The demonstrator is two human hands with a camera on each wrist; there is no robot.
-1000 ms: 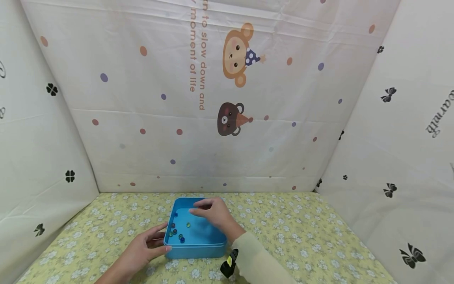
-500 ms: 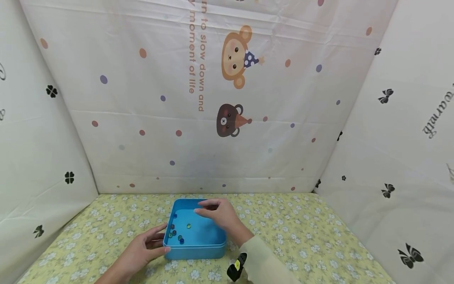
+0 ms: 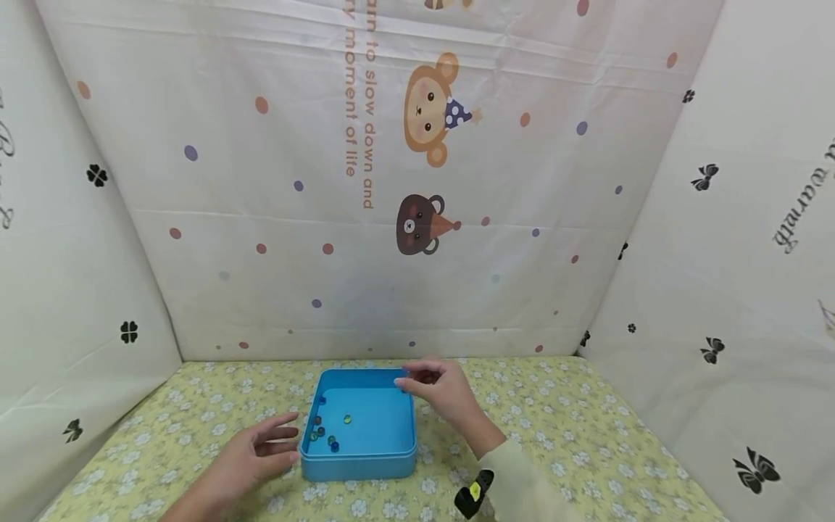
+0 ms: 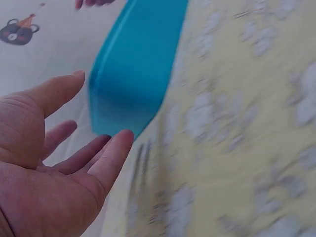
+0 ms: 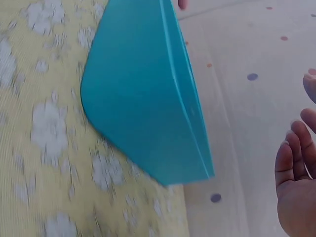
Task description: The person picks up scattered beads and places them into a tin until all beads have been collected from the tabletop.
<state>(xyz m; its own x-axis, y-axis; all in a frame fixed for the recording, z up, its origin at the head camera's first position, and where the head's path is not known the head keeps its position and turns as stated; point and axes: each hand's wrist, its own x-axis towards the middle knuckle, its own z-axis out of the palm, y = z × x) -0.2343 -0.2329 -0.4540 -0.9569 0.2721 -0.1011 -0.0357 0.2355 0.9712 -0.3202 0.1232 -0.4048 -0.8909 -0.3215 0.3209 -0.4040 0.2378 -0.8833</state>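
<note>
A blue open-topped box (image 3: 359, 470) sits on the cloth, with several small glass marbles mostly along its left side. One yellowish marble (image 3: 347, 420) lies nearer the middle, and a dark blue marble (image 3: 335, 446) is by the near left corner. My left hand (image 3: 257, 453) is just left of the box, fingers spread and slightly bent, holding nothing. My right hand (image 3: 443, 391) hovers by the far right corner, thumb and fingers apart. In the right wrist view that hand (image 5: 301, 192) shows relaxed fingers with nothing between them, beside the box wall (image 5: 138, 84).
A yellow floral cloth (image 3: 554, 435) covers the table. Behind it rises a white sheet (image 3: 359, 290) printed with dots and animal faces, with more sheets at both sides. A black device with a yellow patch (image 3: 474, 494) is at the right sleeve (image 3: 522, 482).
My right hand has moved right, from above the box's inside to its far right corner. My left hand has drawn back from the box's left side. The marbles stay put.
</note>
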